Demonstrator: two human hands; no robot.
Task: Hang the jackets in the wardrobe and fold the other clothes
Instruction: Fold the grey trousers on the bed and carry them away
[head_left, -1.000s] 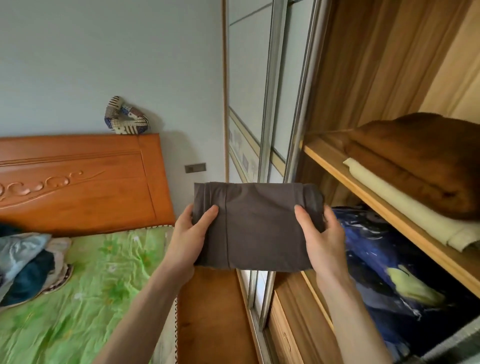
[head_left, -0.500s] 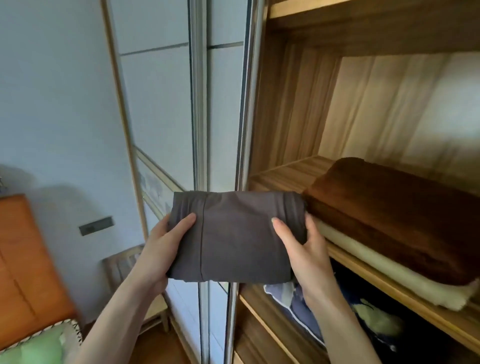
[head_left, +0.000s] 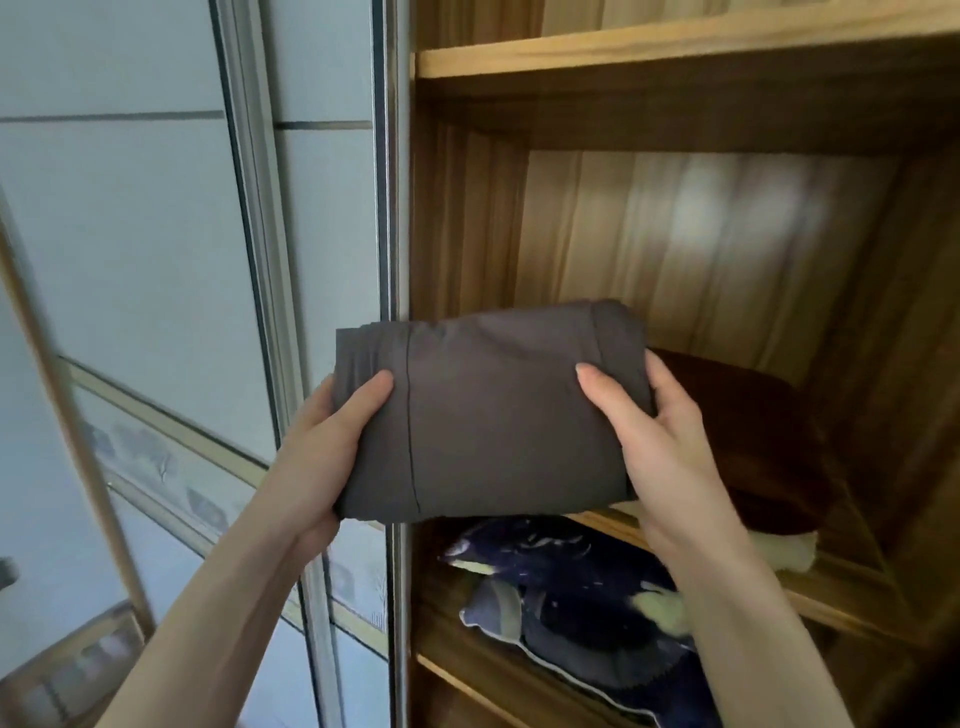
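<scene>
While left hand (head_left: 317, 457) & right hand (head_left: 657, 441) grip 1 folded grey garment (head_left: 488, 415) (thumbs on top), 2 blankets (head_left: 769, 441) sit behind.

I see the wooden shelf (head_left: 831, 597) bearing a brown blanket (head_left: 753, 441) over cream fabric (head_left: 784, 553); a dark patterned cushion (head_left: 587, 613) lies below.

Soft daylight, blurred left edge, wide-angle bending, shadowed shelves

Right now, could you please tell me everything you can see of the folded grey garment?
The folded grey garment is a compact, flat rectangular bundle of smooth, thin-looking dark grey cloth, with a stitched seam running down near its left side. The left hand and right hand grip its two ends, holding it in the air before the open wardrobe shelf.
</scene>
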